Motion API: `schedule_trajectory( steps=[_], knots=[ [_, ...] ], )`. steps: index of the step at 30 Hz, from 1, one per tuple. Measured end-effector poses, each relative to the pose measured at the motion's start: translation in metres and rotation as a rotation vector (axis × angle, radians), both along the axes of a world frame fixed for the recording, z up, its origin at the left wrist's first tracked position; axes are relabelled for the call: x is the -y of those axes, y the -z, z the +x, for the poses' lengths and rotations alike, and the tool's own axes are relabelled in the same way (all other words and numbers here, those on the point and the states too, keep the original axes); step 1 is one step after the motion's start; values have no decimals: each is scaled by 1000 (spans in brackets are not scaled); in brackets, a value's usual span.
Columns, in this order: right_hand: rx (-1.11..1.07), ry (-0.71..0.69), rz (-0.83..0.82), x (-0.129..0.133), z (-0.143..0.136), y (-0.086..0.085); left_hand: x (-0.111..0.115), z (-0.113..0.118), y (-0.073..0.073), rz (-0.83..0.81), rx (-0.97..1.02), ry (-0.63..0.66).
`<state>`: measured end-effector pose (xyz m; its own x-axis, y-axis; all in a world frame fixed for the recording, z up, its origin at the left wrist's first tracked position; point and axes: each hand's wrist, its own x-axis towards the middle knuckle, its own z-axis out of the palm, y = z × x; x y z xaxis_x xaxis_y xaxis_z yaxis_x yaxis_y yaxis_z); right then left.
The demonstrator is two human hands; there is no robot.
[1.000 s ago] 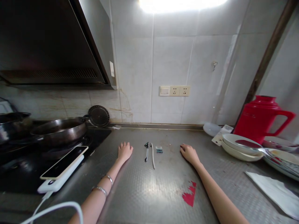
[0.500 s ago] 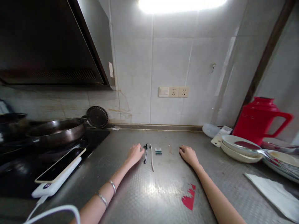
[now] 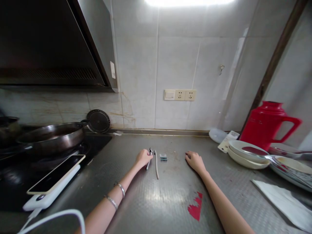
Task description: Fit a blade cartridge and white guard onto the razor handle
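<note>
L hand (image 3: 143,158) has thin black-&-silver rod (image 3: 148,165) pinched nr its top, just L of white cord (image 3: 156,165); can't tell if it's off worktop (image 3: 137,208). R hand (image 3: 195,160) rests, fingers loosely bent, nothing visibly held. Step: prob. grasping; next move needs firm pinch.

Metal counter (image 3: 175,182), txtd. & semi-glossy; red jug (image 3: 264,125), smooth plast.

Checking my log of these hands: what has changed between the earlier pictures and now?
The left hand has moved right, across the counter to the slim black-and-silver tool, and now appears to grip it; the tool slants a little more. The right hand rests where it was; the white strip, small packet and red scrap stayed put.
</note>
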<state>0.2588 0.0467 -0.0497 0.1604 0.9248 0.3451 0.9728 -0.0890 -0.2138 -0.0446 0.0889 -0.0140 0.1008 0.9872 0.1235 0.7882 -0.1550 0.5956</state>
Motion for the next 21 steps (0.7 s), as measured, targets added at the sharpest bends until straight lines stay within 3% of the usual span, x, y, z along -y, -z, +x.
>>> schedule_trajectory(
  steps=[3,6,10,12,21],
  knots=[
    [-6,5,-12,0,-1,0,-2,-6,-1,-64,311,5],
    [-2,7,-18,0,0,0,1,-8,-5,-152,467,24],
    [6,7,-11,0,0,0,8,-4,-11,-370,976,-32],
    [4,12,-17,0,-1,0,11,-1,-14,-436,1135,-66],
    [13,5,-21,3,-4,-3,16,0,-18,-576,1190,-53]
  ],
)
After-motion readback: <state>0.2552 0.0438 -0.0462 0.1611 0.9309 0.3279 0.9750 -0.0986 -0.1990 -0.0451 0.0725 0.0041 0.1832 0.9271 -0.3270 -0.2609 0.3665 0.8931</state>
